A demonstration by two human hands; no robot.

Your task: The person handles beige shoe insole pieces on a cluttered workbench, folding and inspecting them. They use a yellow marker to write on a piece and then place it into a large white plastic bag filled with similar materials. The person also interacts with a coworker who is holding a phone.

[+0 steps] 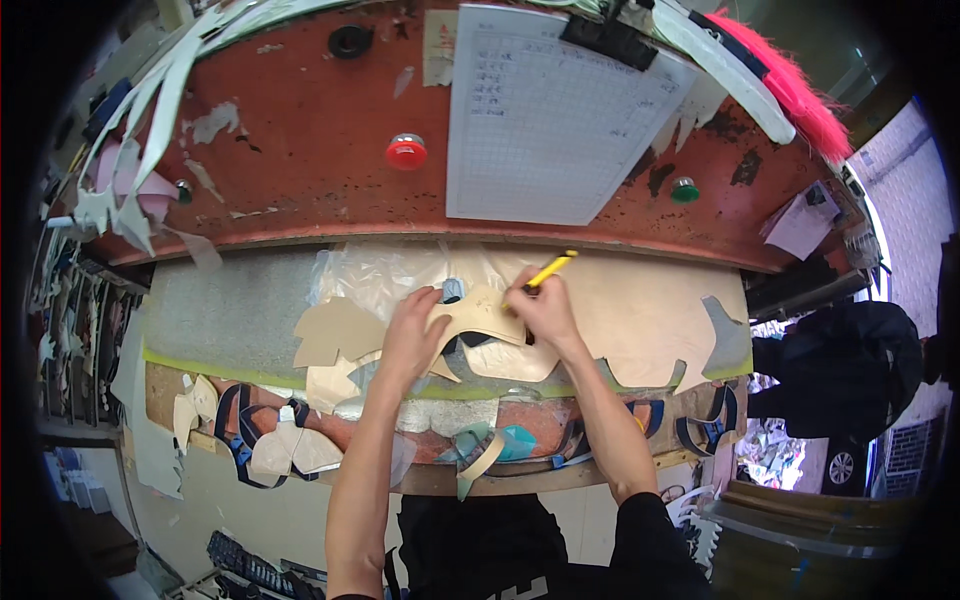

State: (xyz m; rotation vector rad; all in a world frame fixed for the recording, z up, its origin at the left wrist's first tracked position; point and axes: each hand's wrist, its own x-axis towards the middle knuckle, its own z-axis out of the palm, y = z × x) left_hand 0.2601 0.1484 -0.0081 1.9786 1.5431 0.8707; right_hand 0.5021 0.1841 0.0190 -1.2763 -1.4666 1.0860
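Note:
A curved tan piece [482,310], like a cut leather pattern part, lies on the bench between my hands. My left hand [410,335] rests on its left end, fingers stretched out and pressing it down. In my right hand [545,312] is a slim yellow pencil [556,266], gripped over the right end of the piece; its lower tip is hidden by my fingers. Beneath and to the right spreads a large tan leather sheet [640,315] with cut-out edges. Smaller tan offcuts [335,332] lie left of my left hand.
Beyond the bench, a red machine beam [300,150] carries a red button [406,151], a green button [685,190] and a clipped paper sheet [550,120]. Metal cutting dies [238,430] and scraps line the near edge. A grey mat [230,300] lies at left.

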